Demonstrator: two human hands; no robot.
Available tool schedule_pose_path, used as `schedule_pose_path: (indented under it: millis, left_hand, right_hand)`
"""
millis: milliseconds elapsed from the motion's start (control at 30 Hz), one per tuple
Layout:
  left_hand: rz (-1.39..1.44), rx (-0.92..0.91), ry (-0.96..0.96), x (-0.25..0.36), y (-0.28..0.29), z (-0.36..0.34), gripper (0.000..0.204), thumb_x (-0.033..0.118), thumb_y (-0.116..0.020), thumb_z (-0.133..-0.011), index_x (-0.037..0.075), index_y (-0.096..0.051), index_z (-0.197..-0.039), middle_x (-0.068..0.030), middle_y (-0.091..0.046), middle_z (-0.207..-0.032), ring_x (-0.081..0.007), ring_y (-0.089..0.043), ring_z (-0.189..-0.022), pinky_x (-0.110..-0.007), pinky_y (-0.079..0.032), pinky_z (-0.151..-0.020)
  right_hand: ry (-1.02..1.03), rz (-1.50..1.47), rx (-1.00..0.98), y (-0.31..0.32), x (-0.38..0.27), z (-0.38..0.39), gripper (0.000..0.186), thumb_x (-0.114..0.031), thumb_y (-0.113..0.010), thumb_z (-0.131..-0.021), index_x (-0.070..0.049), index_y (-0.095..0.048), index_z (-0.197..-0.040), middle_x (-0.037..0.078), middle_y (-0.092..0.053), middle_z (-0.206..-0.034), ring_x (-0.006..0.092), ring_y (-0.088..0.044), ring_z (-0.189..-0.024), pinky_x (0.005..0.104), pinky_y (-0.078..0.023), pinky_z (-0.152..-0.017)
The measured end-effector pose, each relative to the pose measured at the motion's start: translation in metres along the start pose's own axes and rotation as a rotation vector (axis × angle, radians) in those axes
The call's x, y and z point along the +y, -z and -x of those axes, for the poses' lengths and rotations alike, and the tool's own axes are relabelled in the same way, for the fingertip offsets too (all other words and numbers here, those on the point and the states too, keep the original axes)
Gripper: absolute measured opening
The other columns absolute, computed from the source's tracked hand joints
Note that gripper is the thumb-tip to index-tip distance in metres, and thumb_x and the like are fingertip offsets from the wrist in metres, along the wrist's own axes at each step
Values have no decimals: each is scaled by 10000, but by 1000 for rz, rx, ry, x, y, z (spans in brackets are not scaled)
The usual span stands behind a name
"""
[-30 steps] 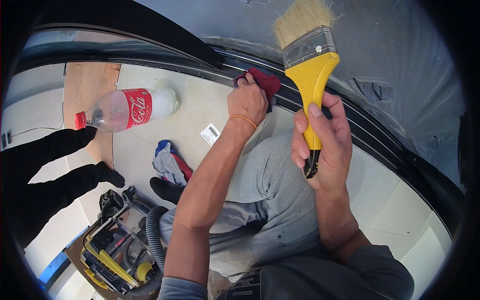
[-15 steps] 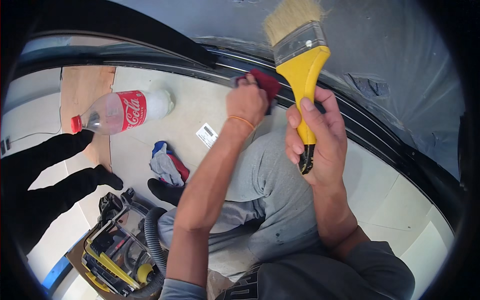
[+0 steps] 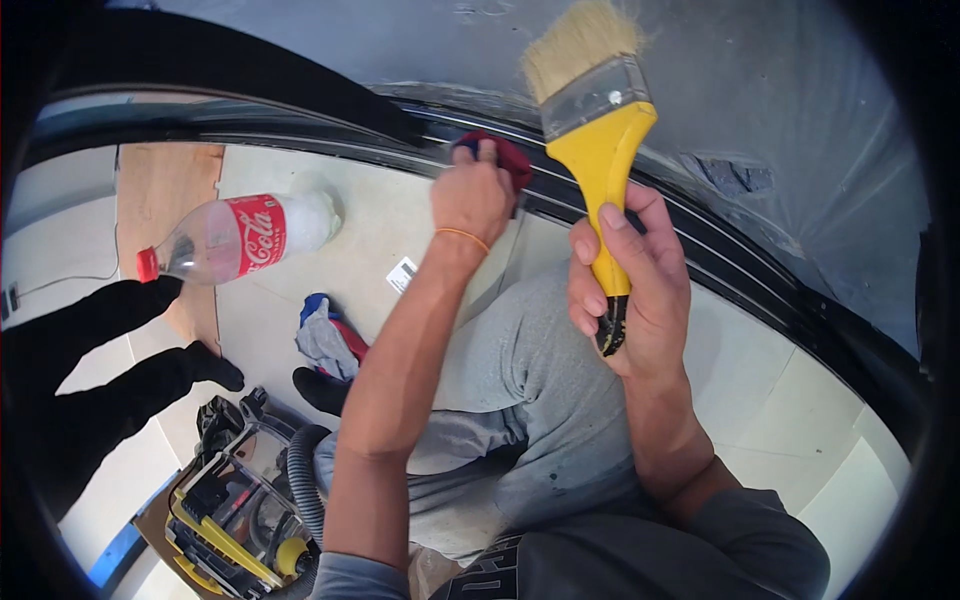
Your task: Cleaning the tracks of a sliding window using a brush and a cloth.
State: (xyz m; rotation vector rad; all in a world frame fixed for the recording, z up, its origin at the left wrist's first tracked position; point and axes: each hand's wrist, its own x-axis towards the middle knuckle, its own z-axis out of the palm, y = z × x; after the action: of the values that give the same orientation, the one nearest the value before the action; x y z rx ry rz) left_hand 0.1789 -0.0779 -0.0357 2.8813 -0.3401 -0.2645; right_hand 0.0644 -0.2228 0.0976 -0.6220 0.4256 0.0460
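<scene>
My left hand (image 3: pixel 470 200) grips a dark maroon cloth (image 3: pixel 508 160) on the black metal track (image 3: pixel 570 185), with an orange band at the wrist. My right hand (image 3: pixel 640 280) holds a wide paintbrush (image 3: pixel 613 160) upright by its yellow, black-tipped handle, pale bristles at the top, in front of grey plastic sheeting (image 3: pixel 760 110). A clear plastic bottle (image 3: pixel 205 245) with a red cap and label and something white at its base lies on its side at the left. Grey, blue and red rags (image 3: pixel 328 340) sit by my foot, near a white paper label (image 3: pixel 402 272).
Another person's dark-clad legs (image 3: pixel 100 325) are at the left. A black and yellow vacuum (image 3: pixel 230 500) with a grey hose sits at the lower left. I sit on pale tiles (image 3: pixel 780 400) beside a wooden board (image 3: pixel 190 320). A dark curved frame (image 3: pixel 220 60) spans the upper left.
My left hand and the maroon cloth have moved leftward along the track. My right hand and the brush have shifted slightly to the left.
</scene>
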Motion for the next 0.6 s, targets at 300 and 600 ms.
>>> schedule_pose_path:
  millis: [300, 600]
  left_hand:
    - [-112, 50, -24, -43, 6, -30, 303, 268, -523, -961, 33, -664, -1089, -256, -697, -1008, -443, -711, -855, -530, -587, -781]
    - [218, 103, -88, 34, 1, 28, 354, 262, -569, -931, 15, -673, -1163, -229, -675, -1050, -409, -719, -832, -502, -594, -766]
  right_hand:
    - [22, 86, 5, -2, 2, 0, 247, -193, -528, -1087, -76, -464, -1295, 101, -580, -887, 86, -523, -513, 230, -433, -404]
    - [38, 48, 7, 3, 1, -1, 272, -181, -568, -1067, -74, -459, -1291, 95, -596, -877, 92, -531, -524, 239, -439, -411]
